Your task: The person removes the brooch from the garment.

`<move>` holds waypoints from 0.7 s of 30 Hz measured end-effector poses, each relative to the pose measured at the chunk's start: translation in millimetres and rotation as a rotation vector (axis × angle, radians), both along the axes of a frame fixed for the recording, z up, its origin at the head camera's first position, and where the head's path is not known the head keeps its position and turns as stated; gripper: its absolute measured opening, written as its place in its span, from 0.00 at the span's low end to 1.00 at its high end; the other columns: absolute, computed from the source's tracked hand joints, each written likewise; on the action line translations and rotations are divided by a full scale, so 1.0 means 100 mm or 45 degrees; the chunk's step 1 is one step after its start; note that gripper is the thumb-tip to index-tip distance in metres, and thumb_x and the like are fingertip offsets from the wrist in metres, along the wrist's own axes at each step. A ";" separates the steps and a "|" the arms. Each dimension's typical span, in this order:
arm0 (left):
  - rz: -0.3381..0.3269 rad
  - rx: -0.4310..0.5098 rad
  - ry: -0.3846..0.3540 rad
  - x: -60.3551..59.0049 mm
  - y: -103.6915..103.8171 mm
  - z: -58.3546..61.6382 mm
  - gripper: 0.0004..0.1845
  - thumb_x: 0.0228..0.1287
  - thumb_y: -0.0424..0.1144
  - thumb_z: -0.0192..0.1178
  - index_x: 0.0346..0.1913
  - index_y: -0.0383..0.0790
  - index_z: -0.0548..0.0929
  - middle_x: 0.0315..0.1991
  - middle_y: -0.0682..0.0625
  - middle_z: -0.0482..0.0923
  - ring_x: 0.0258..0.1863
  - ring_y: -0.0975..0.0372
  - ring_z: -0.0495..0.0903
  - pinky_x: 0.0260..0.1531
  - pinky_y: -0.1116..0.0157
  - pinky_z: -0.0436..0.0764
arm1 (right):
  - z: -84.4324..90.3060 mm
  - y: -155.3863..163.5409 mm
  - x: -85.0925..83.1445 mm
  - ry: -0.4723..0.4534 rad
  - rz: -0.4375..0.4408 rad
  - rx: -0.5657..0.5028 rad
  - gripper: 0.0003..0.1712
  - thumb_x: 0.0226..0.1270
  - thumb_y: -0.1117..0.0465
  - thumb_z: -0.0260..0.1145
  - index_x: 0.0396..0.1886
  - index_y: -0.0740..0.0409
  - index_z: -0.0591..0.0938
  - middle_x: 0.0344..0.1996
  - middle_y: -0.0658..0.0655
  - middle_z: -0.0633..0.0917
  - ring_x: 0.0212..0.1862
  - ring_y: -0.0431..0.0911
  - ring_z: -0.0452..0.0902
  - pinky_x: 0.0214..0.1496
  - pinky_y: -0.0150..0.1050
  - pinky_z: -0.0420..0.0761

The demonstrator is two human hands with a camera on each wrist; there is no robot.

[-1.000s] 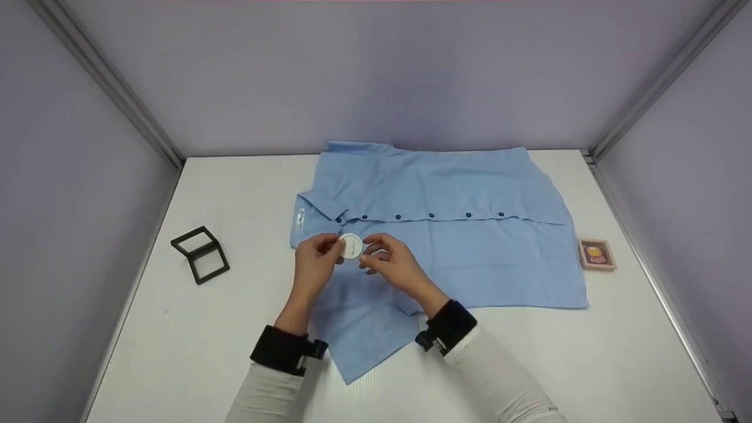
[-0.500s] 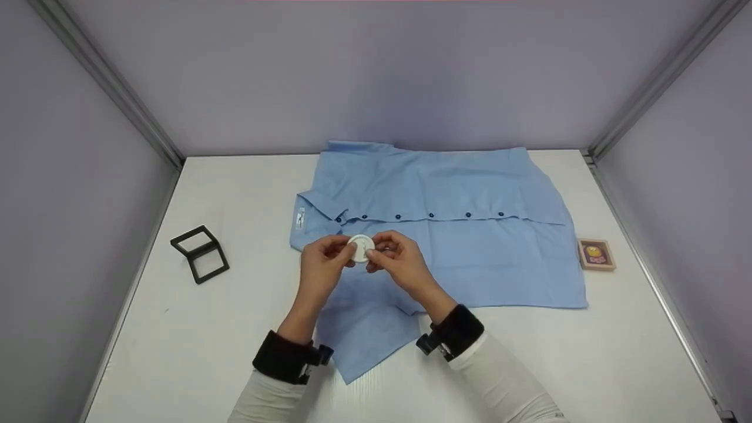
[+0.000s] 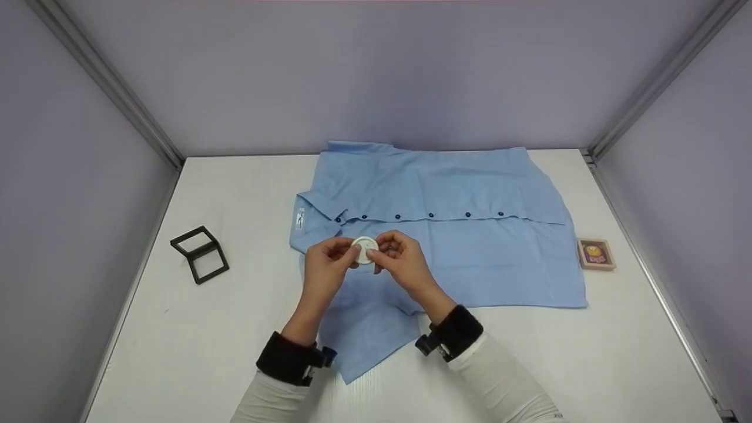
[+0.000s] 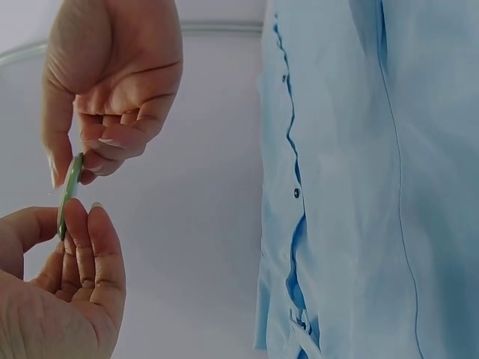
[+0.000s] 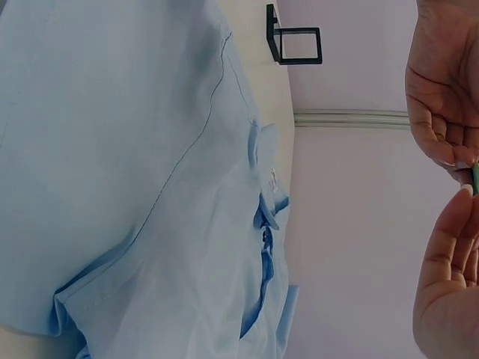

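A small round white disc (image 3: 364,245) is held flat side up over the shirt's front in the head view. My left hand (image 3: 325,264) pinches its left edge with thumb on top. On the opposite edge my right hand (image 3: 405,262) pinches it too. Seen edge-on in the left wrist view, the disc (image 4: 70,196) shows a greenish rim between both hands' fingertips. Beneath lies a light blue buttoned shirt (image 3: 482,258), collar to the left, one sleeve (image 3: 364,346) pointing toward me. In the right wrist view, fingers and the frame edge mostly hide the disc.
To the left, a black hinged double frame (image 3: 200,255) lies on the white table (image 3: 235,194). A small wooden box (image 3: 597,254) with a picture sits right of the shirt's hem. Pale walls (image 3: 376,70) enclose the back and sides.
My left hand has shifted the disc slightly right. My right hand, close by the disc a second ago, has come onto its right edge and now pinches it.
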State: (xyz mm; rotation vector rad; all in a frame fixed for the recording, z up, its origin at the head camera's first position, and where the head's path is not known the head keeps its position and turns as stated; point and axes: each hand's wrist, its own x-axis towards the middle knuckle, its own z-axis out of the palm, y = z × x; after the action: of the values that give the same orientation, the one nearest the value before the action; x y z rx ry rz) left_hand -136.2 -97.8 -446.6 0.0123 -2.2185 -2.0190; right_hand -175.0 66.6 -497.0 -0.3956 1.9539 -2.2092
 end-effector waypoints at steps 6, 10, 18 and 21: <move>0.000 -0.008 0.004 0.01 0.01 0.00 0.07 0.64 0.27 0.63 0.40 0.22 0.84 0.32 0.36 0.84 0.29 0.44 0.83 0.32 0.59 0.84 | 0.00 -0.01 0.00 -0.007 -0.013 -0.018 0.10 0.64 0.70 0.68 0.41 0.71 0.77 0.29 0.59 0.81 0.25 0.45 0.76 0.27 0.37 0.80; -0.005 -0.015 0.022 0.01 0.02 0.00 0.07 0.63 0.26 0.63 0.40 0.22 0.84 0.33 0.36 0.84 0.29 0.44 0.83 0.32 0.57 0.85 | 0.01 -0.02 0.00 -0.040 -0.018 -0.027 0.09 0.63 0.70 0.68 0.40 0.70 0.77 0.28 0.58 0.80 0.26 0.45 0.76 0.26 0.37 0.80; 0.026 -0.059 0.051 0.03 0.04 0.02 0.07 0.63 0.25 0.64 0.39 0.21 0.84 0.31 0.35 0.84 0.28 0.44 0.83 0.32 0.51 0.84 | 0.02 -0.03 -0.01 -0.082 -0.030 -0.016 0.08 0.64 0.71 0.67 0.39 0.70 0.76 0.27 0.57 0.79 0.26 0.45 0.75 0.25 0.36 0.79; 0.035 -0.067 0.052 0.04 0.05 0.02 0.07 0.62 0.25 0.64 0.39 0.21 0.84 0.31 0.35 0.84 0.28 0.45 0.83 0.32 0.52 0.84 | 0.02 -0.04 -0.01 -0.089 -0.036 -0.015 0.08 0.64 0.72 0.66 0.40 0.71 0.76 0.26 0.56 0.79 0.26 0.45 0.75 0.24 0.36 0.79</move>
State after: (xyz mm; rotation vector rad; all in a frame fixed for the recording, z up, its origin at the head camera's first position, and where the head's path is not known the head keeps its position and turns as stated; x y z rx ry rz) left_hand -132.2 -92.5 -444.5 -0.0045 -2.2331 -1.9289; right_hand -176.1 62.7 -495.1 -0.2892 1.9232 -2.2215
